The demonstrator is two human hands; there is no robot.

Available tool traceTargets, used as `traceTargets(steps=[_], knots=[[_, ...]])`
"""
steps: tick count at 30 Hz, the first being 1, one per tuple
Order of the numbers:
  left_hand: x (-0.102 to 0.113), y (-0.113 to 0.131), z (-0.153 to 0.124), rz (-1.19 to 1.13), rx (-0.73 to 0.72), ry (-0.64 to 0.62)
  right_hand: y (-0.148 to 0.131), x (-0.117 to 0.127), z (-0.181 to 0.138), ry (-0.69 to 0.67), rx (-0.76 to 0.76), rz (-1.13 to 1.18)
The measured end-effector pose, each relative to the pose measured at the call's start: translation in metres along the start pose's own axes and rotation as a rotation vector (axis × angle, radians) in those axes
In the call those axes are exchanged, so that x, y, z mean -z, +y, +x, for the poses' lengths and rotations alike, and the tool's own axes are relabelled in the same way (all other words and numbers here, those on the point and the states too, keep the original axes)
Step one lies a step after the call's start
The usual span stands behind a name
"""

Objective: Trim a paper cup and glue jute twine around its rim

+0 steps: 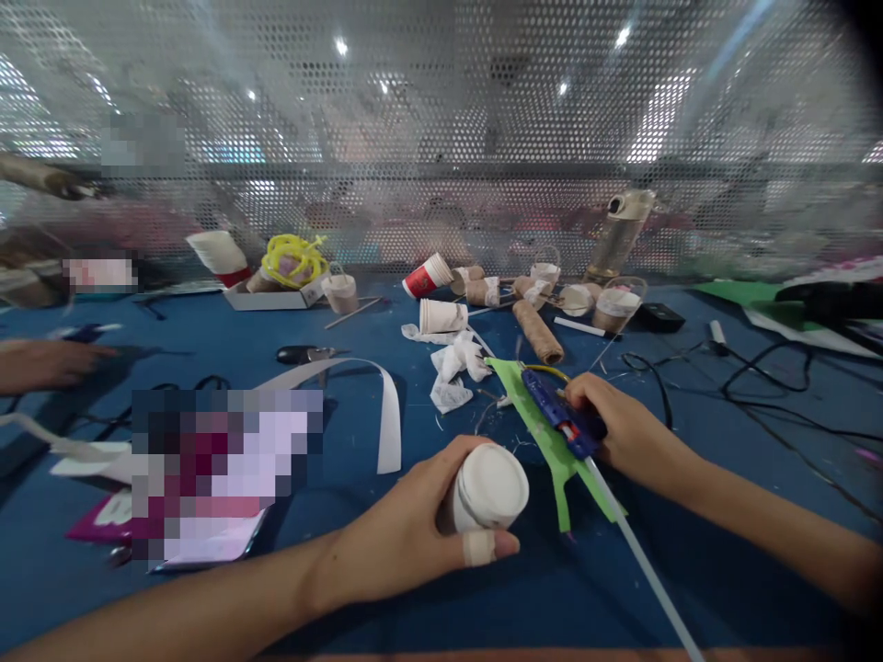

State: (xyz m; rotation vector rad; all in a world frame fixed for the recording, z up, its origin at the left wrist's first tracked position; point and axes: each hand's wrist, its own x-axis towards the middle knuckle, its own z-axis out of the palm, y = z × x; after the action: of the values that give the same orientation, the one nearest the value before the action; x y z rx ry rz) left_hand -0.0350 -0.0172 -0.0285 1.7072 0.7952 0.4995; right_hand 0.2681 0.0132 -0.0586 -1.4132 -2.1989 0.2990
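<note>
White cup point(492, 483) is gripped in L hand point(420, 522), fingers mostly hidden behind it, thumb at near side; contact w/ blue table point(531, 607) can't be confirmed. Blue glue gun point(544, 395) is grasped in R hand point(613, 418) over green tape point(546, 443), its handle obscured. Glue stick point(645, 561) is cut off at btm edge. Co-worker's hand point(41, 363) is cropped, far L.

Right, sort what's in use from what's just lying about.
Apparently in use:
white paper cup, in the left hand
blue glue gun, in the right hand
long glue stick, at the gun's rear

Seemingly just lying about:
clear bottle
yellow coil
black box
</note>
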Motion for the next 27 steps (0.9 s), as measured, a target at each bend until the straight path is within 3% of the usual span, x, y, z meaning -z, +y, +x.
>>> traceTargets(steps=[8,12,16,20,23,27], knots=[[0.002,-0.001,0.001,-0.038,-0.039,0.076,0.008,-0.002,0.009,0.061,0.079,0.001],[0.002,0.001,-0.002,-0.190,-0.053,-0.024,0.005,0.002,0.002,0.050,0.157,-0.008],[0.005,-0.003,-0.007,-0.072,-0.260,-0.031,-0.003,0.006,-0.006,-0.006,0.241,-0.024],[0.009,-0.007,-0.010,0.087,-0.547,-0.162,-0.006,0.008,-0.012,-0.118,0.342,-0.055],[0.011,-0.008,-0.010,0.172,-0.604,-0.229,-0.005,0.008,-0.011,-0.186,0.403,-0.085],[0.010,-0.010,-0.007,0.270,-0.613,-0.177,-0.006,0.007,-0.008,-0.225,0.449,-0.097]])
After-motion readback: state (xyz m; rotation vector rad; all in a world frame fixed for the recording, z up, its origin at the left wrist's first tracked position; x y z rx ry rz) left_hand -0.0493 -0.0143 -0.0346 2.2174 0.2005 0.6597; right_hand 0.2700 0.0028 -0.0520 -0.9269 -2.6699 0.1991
